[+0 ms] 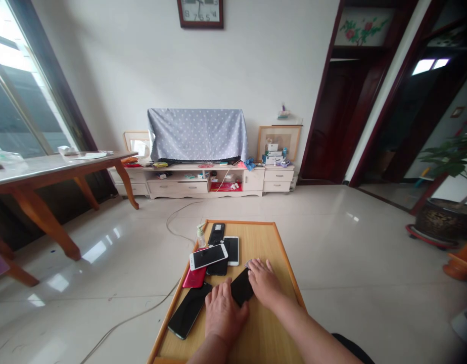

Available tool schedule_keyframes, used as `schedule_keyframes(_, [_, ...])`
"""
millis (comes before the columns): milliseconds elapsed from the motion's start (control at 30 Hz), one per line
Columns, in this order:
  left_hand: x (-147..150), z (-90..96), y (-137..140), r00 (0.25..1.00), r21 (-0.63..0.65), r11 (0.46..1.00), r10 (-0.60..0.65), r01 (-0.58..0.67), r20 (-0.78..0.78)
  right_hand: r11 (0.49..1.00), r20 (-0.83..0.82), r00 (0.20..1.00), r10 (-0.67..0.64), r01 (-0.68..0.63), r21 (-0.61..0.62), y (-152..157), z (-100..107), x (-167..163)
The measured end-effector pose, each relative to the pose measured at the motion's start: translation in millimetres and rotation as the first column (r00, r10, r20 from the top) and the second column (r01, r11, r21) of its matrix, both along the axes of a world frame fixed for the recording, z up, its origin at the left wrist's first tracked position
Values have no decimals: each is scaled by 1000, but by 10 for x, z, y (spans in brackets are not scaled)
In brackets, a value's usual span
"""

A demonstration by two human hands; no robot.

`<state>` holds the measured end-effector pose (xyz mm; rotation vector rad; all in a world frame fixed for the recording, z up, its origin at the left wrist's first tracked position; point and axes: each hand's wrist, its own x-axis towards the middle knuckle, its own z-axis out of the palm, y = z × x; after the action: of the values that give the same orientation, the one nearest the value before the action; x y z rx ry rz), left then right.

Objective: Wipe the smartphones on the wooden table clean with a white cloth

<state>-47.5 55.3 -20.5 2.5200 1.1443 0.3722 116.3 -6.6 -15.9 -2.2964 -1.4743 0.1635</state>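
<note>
A black smartphone (241,289) lies tilted on the small wooden table, screen up, between my hands. My left hand (223,309) grips its lower left side, fingers curled at the edge and thumb by the bottom corner. Over its upper right end, my right hand (264,283) is closed with the fingertips pressed down. A bit of something greyish (247,263) shows at those fingertips, too small to name. Left of my left hand lies a larger black smartphone (188,312). Beyond is a pile with a white smartphone (208,257) on top and a red phone (195,277) below.
A pump bottle (200,236) stands at the wooden table's (258,237) left edge. Another white phone (232,251) and a black phone (217,233) lie near the far edge. A cable (138,309) runs over the floor. A cloth-covered screen (197,134) stands on a low cabinet (178,187).
</note>
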Motion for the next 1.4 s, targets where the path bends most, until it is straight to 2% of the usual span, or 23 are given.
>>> schedule_keyframes(100, [-5,-2,8,1000,7,1000,-5,4,6,1000,-2,1000,17,-17,3,45,-30,-81])
schedule_keyframes(200, [-6,21,10,1000,-2,1000,-16,16,3,984,-28,984,175,-174,28,42,-85,-293])
schedule_keyframes(267, [2,50,-3,1000,-2,1000,-12,12,-4,977,-36,976,213,-212,38,48,-99,-318])
schedule_keyframes(433, [20,65,-28,1000,7,1000,22,-22,-5,999,-4,1000,-30,30,21,106,-48,8])
schedule_keyframes(500, [13,36,-14,1000,-1,1000,29,-29,1,998,3,998,-66,66,21,104,-37,20])
schedule_keyframes(567, [0,1,10,1000,-8,1000,29,-29,6,1000,2,1000,-23,23,15,68,-51,-113])
schedule_keyframes(667, [-18,-40,40,1000,1,1000,8,-8,-2,987,-27,987,160,-159,23,-28,-98,-386])
schedule_keyframes(733, [-23,-52,45,1000,9,1000,9,-9,-13,976,-40,976,216,-214,36,-84,-113,-443])
schedule_keyframes(800, [-22,-54,38,1000,16,1000,18,-18,-13,988,-29,988,154,-153,29,-110,-107,-353])
schedule_keyframes(867, [-19,-50,25,1000,22,999,29,-29,-7,999,-3,999,34,-34,14,-111,-92,-192])
schedule_keyframes(967, [-21,-47,14,1000,29,999,23,-23,2,996,24,996,-82,82,21,-118,-86,-78])
schedule_keyframes(1033, [-25,-62,21,1000,33,999,20,-21,7,998,16,999,-45,44,44,-151,-103,-175])
schedule_keyframes(1133, [-30,-110,46,1000,47,999,17,-17,-5,989,-11,992,126,-125,75,-239,-147,-429])
schedule_keyframes(1200, [-30,-137,57,1000,60,998,13,-13,-10,978,-20,981,192,-190,88,-294,-172,-509])
schedule_keyframes(1267, [-27,-142,53,1000,68,998,15,-14,-4,983,-18,988,153,-150,108,-328,-190,-445])
schedule_keyframes(1400, [-10,-87,8,1000,69,997,22,-22,7,989,17,998,-59,56,137,-353,-217,-80])
